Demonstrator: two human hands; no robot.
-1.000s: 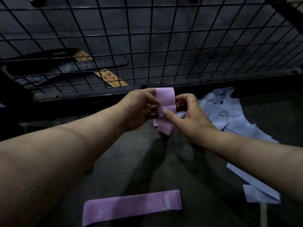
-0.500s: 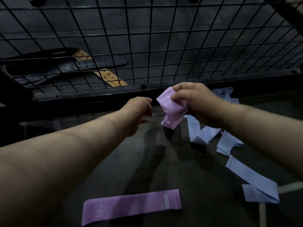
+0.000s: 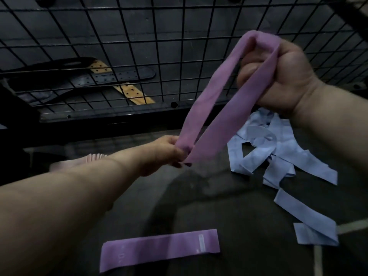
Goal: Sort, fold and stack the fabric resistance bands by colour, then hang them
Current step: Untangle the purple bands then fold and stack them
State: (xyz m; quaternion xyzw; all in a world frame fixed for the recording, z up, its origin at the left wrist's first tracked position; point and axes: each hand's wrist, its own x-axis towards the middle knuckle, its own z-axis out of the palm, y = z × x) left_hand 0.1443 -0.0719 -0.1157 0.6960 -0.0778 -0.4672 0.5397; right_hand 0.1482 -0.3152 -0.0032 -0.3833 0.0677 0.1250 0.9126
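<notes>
Nearest me, a folded purple band (image 3: 159, 250) lies flat on the counter (image 3: 239, 212); beyond, my left hand (image 3: 169, 154) pinches the low end of a second purple band (image 3: 215, 108); my right hand (image 3: 278, 72) clamps its fingers (image 3: 248, 74) round the raised end; I judge I'm straightening it for folding; next, the ends must meet squarely.

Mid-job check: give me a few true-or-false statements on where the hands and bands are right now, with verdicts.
1. The left hand and right hand each grip an end of the stretched purple band. True.
2. A folded purple band lies flat nearest the camera. True.
3. The blue bands sit in a neat folded stack. False: they lie in a loose heap on the right.
4. The right hand grips the band's lower end. False: it grips the upper end.
</notes>
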